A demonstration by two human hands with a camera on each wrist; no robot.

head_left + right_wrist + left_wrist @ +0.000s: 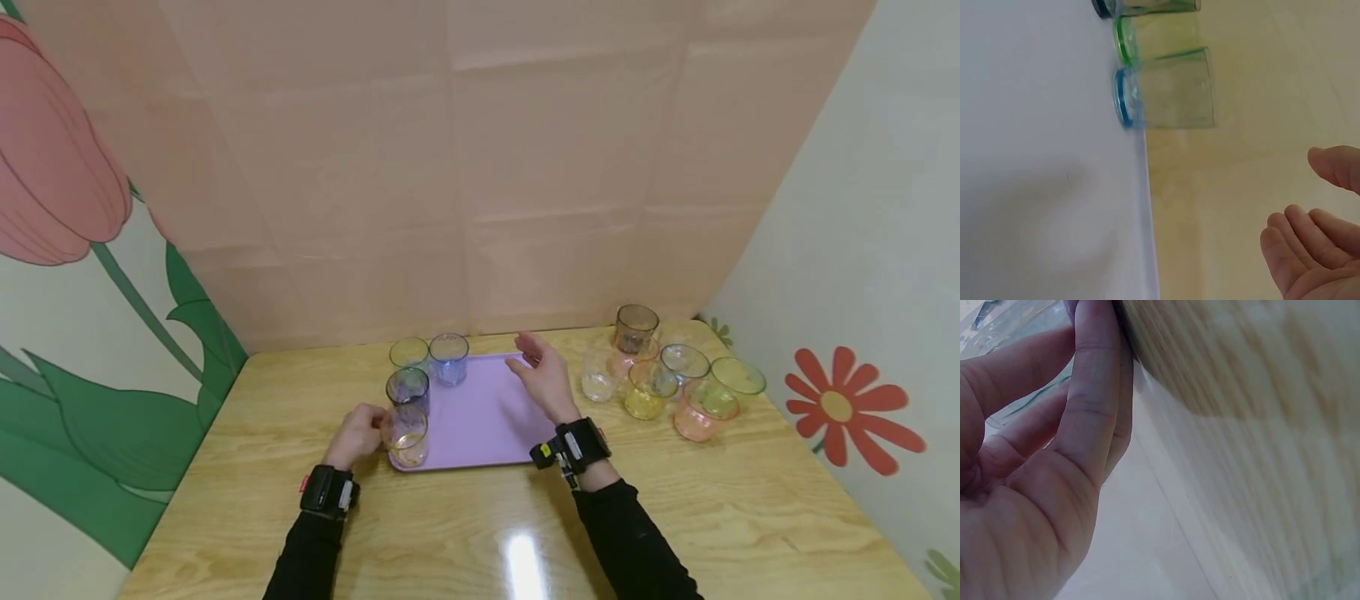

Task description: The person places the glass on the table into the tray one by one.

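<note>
At the near left corner of the tray (480, 429), we saw a pale glass (408, 446), its long axis upright. Our left hand (354, 437) was the nearer one; the glass lay just right of its fingers, and we could not tell whether they gripped it or the tray's edge. Our right hand (545, 379) hung above the tray's right side, thumb apart from fingers, holding nothing. Right of the tray, a clear glass (597, 386) stood on the surface (465, 533); a blue glass (450, 362) stood at its far left.
</note>
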